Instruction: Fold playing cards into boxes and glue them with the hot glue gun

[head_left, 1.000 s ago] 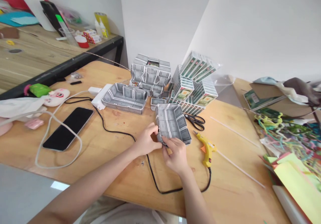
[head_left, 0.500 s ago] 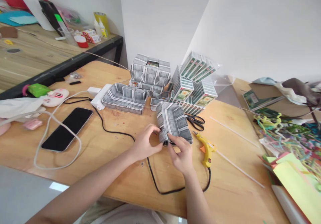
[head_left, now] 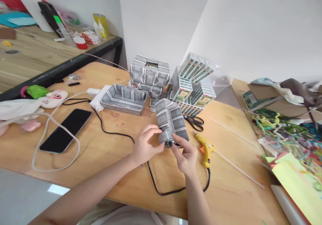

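Note:
My left hand (head_left: 148,143) pinches the left side of a small curved piece of grey-patterned card (head_left: 165,136), thumb below and fingers above. On the piece's right side, the fingertips of my right hand (head_left: 185,153) are closed as well. Dark bits show at its lower edge, too small to name. Just behind it, an open box built from the same patterned cards (head_left: 179,121) lies tilted on the table, its near end partly hidden by my fingers. Whether the piece touches the box I cannot tell. A yellow glue gun (head_left: 206,150) lies right of my right hand.
Black scissors (head_left: 194,121) lie beyond the glue gun. Behind stand a second card box (head_left: 124,100), a larger patterned card structure (head_left: 149,75) and stacked card packs (head_left: 192,84). A phone (head_left: 66,130) and white cable (head_left: 78,151) lie left; a black cord (head_left: 151,171) runs under my wrists.
The small card piece has tilted and now shows more of its patterned face. My right hand has shifted slightly right, and the box behind has turned a little.

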The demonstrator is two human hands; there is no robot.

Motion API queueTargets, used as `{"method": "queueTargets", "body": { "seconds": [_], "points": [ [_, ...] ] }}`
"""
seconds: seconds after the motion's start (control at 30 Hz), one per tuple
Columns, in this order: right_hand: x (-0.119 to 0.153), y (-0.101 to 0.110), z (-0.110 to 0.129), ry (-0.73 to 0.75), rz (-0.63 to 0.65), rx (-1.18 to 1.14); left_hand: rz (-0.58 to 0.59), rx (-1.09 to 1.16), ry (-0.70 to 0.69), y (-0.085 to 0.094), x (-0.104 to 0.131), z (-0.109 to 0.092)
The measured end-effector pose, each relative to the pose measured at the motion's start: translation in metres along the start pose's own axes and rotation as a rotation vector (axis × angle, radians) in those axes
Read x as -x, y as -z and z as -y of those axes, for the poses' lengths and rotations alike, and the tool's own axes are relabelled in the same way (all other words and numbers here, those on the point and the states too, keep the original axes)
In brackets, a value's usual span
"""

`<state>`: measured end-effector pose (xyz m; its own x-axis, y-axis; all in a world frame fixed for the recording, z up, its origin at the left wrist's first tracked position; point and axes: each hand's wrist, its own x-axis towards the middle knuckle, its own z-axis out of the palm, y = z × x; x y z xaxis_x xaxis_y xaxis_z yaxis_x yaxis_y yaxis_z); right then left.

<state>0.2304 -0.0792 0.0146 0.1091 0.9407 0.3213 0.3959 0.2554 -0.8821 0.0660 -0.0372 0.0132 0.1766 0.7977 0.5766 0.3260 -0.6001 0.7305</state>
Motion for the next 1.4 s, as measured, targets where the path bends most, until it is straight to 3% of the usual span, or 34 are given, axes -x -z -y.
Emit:
{"method": "queueTargets", "body": {
  "seconds": [0.47, 0.93, 1.23, 1.4],
  "points": [
    [0.001, 0.001, -0.002, 0.003, -0.041, -0.006, 0.095, 0.055, 0.019, 0.008, 0.001, 0.008],
    [0.003, 0.000, -0.002, -0.011, -0.044, -0.039, -0.014, 0.126, -0.101, 0.003, 0.000, 0.012],
    [0.002, -0.001, -0.004, -0.008, -0.080, -0.015, 0.047, 0.188, 0.091, 0.002, 0.007, 0.015],
    [0.001, -0.002, 0.001, 0.071, -0.034, 0.095, 0.049, 0.110, 0.047, 0.005, 0.003, 0.013]
  ]
}}
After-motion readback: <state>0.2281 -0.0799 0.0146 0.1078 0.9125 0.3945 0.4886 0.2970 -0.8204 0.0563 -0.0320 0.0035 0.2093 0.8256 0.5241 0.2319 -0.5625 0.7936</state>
